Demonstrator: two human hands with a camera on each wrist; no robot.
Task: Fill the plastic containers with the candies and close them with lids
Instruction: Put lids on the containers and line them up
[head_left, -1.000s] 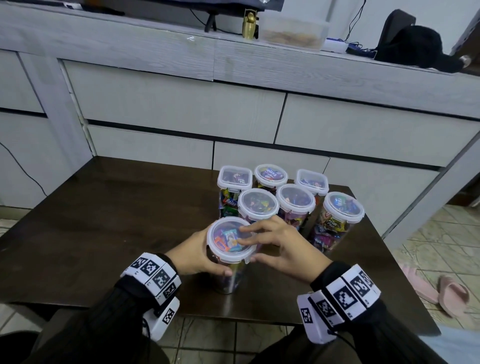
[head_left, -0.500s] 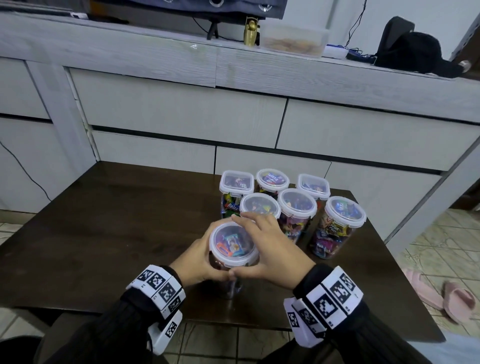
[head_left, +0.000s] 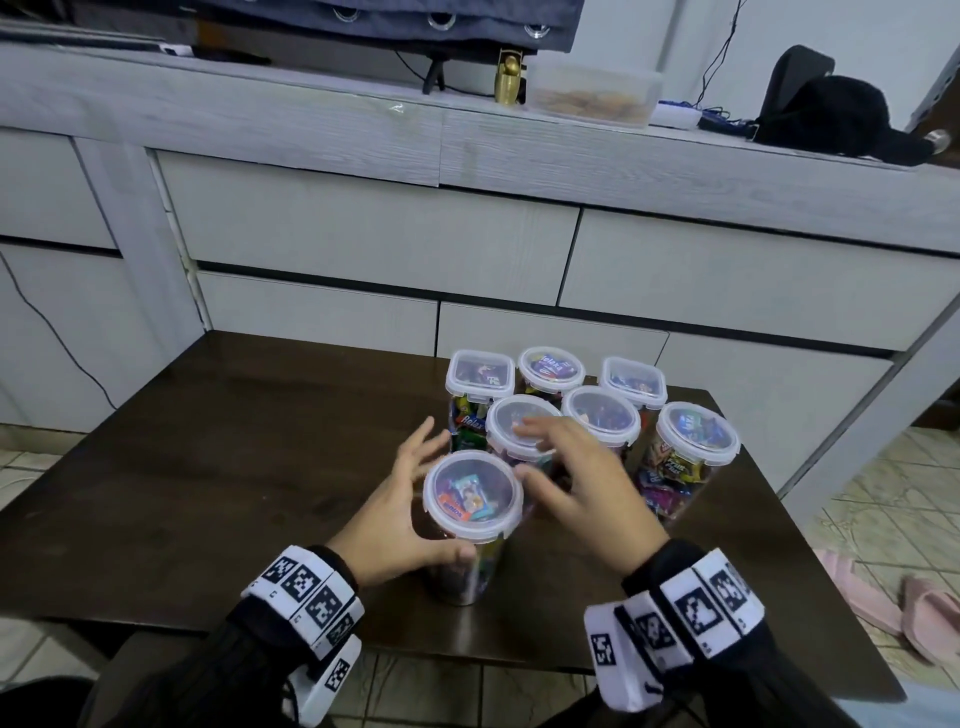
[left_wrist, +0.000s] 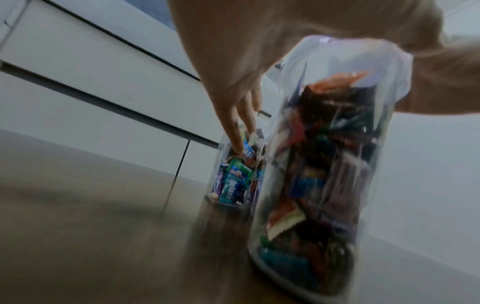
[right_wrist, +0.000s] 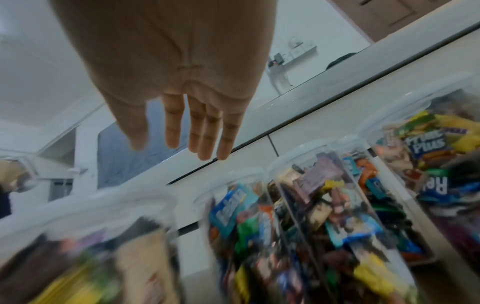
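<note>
Our left hand (head_left: 397, 514) spreads its fingers, thumb against the wall of the nearest candy container (head_left: 470, 525); our right hand (head_left: 576, 486) hovers flat beside it, gripping nothing. We count seven lidded containers on the dark table (head_left: 208, 467), all upright, the other six clustered just behind the nearest.

In front of me stands a dark wooden table (head_left: 208, 467), pushed up against a long pale grey cabinet (head_left: 363, 244) with drawer fronts. On top of the cabinet I see a small gold figurine (head_left: 508, 78), a clear food box (head_left: 592, 93) just beside it, and a black bag (head_left: 826, 111) farther to my right. A thin black cable (head_left: 47, 332) runs down the cabinet's left side. Pink slippers (head_left: 893, 608) lie on the tiled floor (head_left: 883, 499) at my right
</note>
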